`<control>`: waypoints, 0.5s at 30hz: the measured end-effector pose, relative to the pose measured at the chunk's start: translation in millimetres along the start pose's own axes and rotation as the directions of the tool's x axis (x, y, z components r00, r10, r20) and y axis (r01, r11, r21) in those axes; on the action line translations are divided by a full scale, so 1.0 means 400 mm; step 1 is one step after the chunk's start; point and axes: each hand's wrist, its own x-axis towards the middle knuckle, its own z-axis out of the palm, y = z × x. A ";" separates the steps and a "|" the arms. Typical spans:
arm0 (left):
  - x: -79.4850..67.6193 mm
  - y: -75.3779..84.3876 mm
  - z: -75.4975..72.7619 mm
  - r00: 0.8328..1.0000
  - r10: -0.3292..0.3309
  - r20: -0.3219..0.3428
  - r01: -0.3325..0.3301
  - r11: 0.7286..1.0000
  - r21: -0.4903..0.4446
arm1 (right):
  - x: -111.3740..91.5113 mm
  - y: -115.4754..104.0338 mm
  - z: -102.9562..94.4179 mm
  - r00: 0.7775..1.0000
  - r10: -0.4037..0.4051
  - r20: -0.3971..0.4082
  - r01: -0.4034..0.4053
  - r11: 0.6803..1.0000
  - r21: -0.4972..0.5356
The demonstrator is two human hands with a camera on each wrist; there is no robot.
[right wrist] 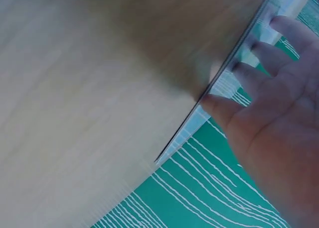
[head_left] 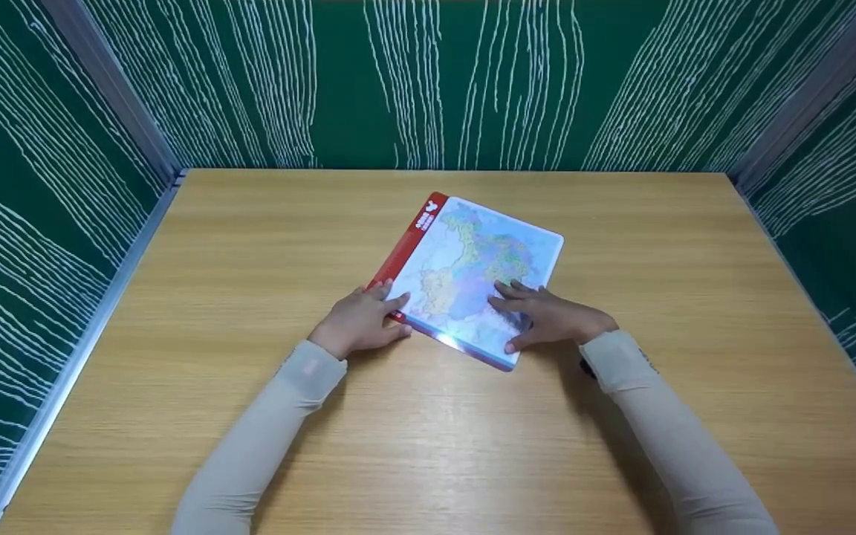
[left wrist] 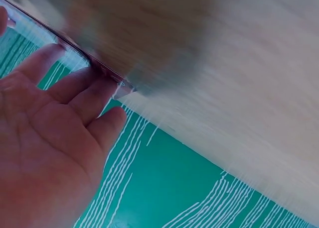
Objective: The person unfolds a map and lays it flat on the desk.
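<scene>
A thin rectangular map board (head_left: 465,260) lies turned at an angle on the wooden table, its pale blue face up with a coloured map and a red strip down the left side. At its near-left corner, my left hand (head_left: 361,319) touches the red edge with its fingers, the thumb by the front edge. Fingers spread, my right hand (head_left: 550,316) rests its fingertips on the map face near the right edge. Both wrist views show the board's thin edge nearly side-on, with the left hand (left wrist: 55,123) and the right hand (right wrist: 279,103) against it.
The wooden table (head_left: 212,282) extends around the board on all sides. Green walls (head_left: 354,96) with white wavy lines stand at the back and both sides, with grey metal posts (head_left: 112,82) at the back corners. A bright light reflection falls on the board's front edge.
</scene>
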 end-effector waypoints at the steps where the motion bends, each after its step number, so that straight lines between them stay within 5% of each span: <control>1: 0.000 0.000 0.000 1.000 0.001 0.002 -0.001 1.000 0.007 | 0.000 -0.002 -0.001 1.000 0.008 0.002 -0.008 1.000 0.003; 8: -0.001 -0.001 -0.003 0.999 0.033 -0.018 -0.032 0.999 0.037 | -0.002 -0.021 -0.005 0.999 0.046 0.019 -0.047 0.999 0.012; 15: 0.004 -0.008 -0.013 0.995 0.070 -0.069 -0.068 0.997 0.027 | -0.010 -0.030 -0.003 1.000 0.002 0.022 -0.003 1.000 0.027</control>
